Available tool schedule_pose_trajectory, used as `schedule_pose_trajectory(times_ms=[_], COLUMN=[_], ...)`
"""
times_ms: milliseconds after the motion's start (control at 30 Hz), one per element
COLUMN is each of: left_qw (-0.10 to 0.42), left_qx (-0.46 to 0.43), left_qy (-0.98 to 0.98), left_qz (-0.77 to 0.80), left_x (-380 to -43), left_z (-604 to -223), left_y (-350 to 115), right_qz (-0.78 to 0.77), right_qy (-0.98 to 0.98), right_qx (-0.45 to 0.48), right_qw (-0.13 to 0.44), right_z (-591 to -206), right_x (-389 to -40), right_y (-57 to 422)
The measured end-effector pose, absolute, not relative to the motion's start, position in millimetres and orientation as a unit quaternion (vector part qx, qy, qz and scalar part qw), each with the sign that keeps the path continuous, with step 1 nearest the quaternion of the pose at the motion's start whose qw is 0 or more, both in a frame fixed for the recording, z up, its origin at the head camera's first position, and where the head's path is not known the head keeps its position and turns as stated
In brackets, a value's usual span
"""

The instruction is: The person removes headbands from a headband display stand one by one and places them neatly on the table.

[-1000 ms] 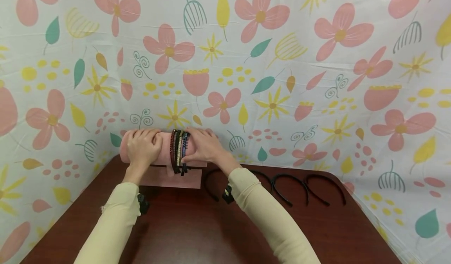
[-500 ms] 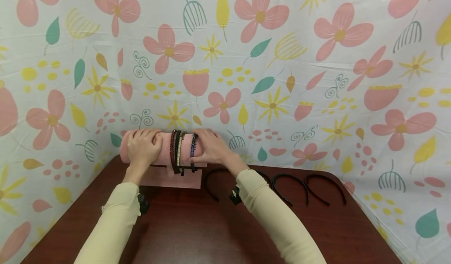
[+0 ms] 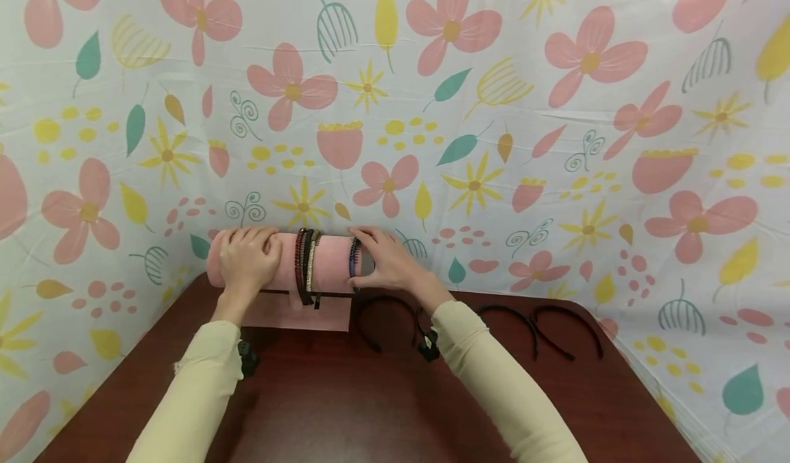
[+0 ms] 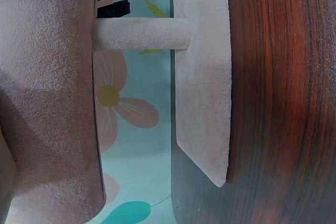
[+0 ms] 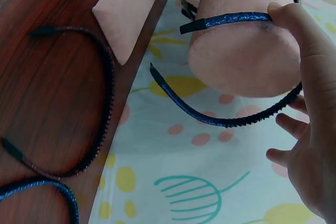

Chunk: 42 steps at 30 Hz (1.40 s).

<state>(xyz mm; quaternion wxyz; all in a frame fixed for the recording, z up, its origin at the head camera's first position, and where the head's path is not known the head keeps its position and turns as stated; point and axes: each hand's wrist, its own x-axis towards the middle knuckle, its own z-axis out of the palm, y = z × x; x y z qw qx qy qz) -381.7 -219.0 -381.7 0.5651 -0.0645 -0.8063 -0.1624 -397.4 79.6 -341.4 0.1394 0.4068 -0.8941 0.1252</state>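
Note:
A pink plush roll-shaped headband stand [image 3: 333, 264] stands on a flat base at the table's back left. My left hand [image 3: 249, 260] grips the roll near its left end. Several dark and glittery headbands [image 3: 306, 264] sit side by side round its middle. At the roll's right end, my right hand [image 3: 395, 264] holds a glittery blue headband [image 5: 236, 18] between thumb and fingers. In the right wrist view, one arm of that headband crosses the roll's end, while the other curves out beyond it. The left wrist view shows the roll, its post and base [image 4: 205, 77], with little of the hand.
Several more headbands lie on the brown table [image 3: 333, 401] to the right of the stand, among them a dark one [image 5: 107, 93] and a blue one [image 5: 63, 190]. A floral cloth [image 3: 395, 106] hangs close behind the table. The right forearm passes over part of the headband row.
My right hand has drawn the blue headband rightward along the roll, away from the other headbands to the roll's right end. The left hand has kept its place on the roll.

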Motion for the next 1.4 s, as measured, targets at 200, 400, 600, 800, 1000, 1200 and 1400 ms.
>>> schedule_pose_trajectory(times_ms=[200, 400, 600, 800, 1000, 1200, 1400], left_qw=[0.570, 0.569, 0.574, 0.578, 0.573, 0.572, 0.574], left_qx=[-0.064, -0.063, -0.064, -0.067, -0.066, -0.067, -0.067], left_qy=[-0.803, -0.803, -0.799, -0.796, -0.800, -0.799, -0.799], left_qz=[-0.166, -0.166, -0.165, -0.168, -0.167, -0.171, -0.170], left_x=[-383.1, -383.8, -384.8, -384.9, -383.5, -382.8, -381.6], left_z=[-383.5, -383.3, -383.7, -383.1, -383.7, -383.4, -382.6], left_y=[-220.9, -220.3, -219.7, -219.4, -219.9, -219.3, -219.1], right_qz=[0.149, 0.129, 0.114, 0.118, 0.123, 0.137, 0.141], right_qy=[-0.885, -0.896, -0.903, -0.906, -0.911, -0.912, -0.913], right_qx=[0.424, 0.409, 0.399, 0.393, 0.382, 0.378, 0.373], right_qw=[0.118, 0.116, 0.110, 0.102, 0.092, 0.083, 0.081], right_z=[-342.6, -350.9, -362.8, -376.2, -387.4, -394.1, -401.0], right_x=[-384.1, -369.0, -351.8, -336.9, -327.3, -316.7, -305.1], right_y=[92.4, 102.8, 109.3, 115.0, 120.5, 124.9, 127.5])
